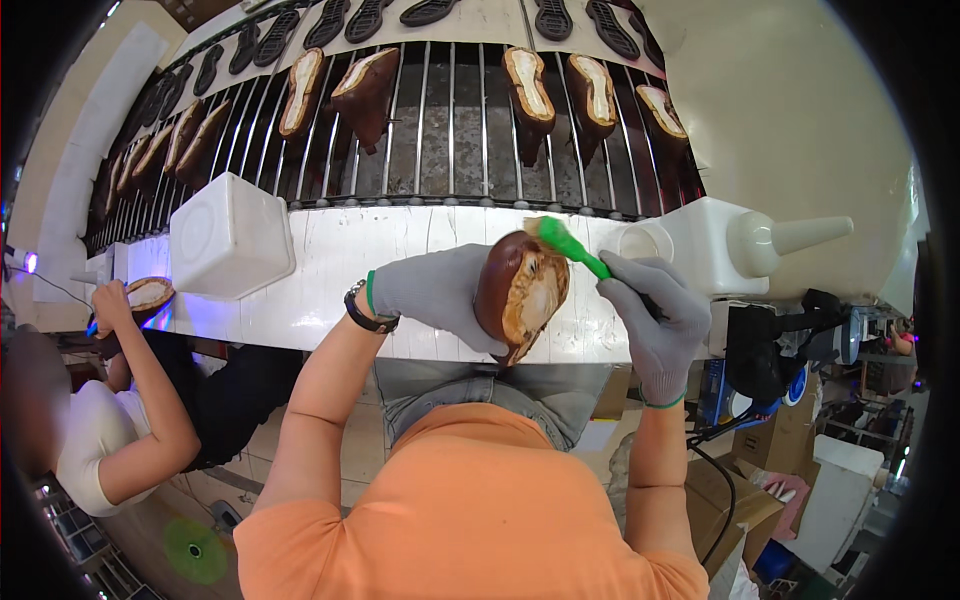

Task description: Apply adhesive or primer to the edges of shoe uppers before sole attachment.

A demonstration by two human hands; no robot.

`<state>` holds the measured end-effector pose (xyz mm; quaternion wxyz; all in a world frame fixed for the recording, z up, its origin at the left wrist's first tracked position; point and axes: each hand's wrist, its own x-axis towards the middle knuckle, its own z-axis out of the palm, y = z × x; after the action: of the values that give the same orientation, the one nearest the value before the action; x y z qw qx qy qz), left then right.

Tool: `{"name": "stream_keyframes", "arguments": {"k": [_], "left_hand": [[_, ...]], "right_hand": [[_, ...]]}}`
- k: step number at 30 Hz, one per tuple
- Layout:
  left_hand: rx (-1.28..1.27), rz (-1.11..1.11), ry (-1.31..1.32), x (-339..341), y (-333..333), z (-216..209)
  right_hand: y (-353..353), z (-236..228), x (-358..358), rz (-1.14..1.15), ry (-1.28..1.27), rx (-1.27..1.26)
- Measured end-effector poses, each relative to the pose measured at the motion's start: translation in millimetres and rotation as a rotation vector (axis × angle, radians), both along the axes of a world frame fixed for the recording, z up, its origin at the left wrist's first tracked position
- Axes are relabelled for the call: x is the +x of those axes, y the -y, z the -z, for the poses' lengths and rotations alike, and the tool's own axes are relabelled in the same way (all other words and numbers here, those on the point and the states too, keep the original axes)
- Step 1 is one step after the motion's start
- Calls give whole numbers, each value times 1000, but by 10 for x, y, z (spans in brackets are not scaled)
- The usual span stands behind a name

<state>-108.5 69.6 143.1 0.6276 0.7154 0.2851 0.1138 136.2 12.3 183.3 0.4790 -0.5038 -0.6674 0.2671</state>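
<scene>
Gripping, head view: left gloved hand (432, 295) wrapped round brown shoe upper (498, 288), pale underside facing right | right gloved hand (662, 318) grip closed on green brush (566, 243), bristles at upper's far rim, contact unclear | upper held over white table (340, 245), near its front edge

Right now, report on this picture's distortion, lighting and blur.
Head view: edges bend toward a black rim, the slatted conveyor bowing; head view: violet light tints the white ledge at far left; head view: the co-worker's head is blurred, the green brush and brown shoe fairly clear.
</scene>
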Motion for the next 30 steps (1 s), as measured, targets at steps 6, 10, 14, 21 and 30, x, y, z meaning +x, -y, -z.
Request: {"name": "stream_keyframes", "arguments": {"k": [6,10,14,21,30], "left_hand": [[97,129,-34,-57,-164,140],[137,86,83,-195,-291,327],[-116,-154,102,-416,-208,522],[-219,-626,328,-324,130,1067],[-885,-774,893,-136,587,1686]], "right_hand": [[-139,-82,117,-291,312,112],[-120,-50,403,-390,350,-147],[40,276,854,146,205,-351],[184,995,1000,530,731,-344],[-14,1156,997,443,874,-457]]}}
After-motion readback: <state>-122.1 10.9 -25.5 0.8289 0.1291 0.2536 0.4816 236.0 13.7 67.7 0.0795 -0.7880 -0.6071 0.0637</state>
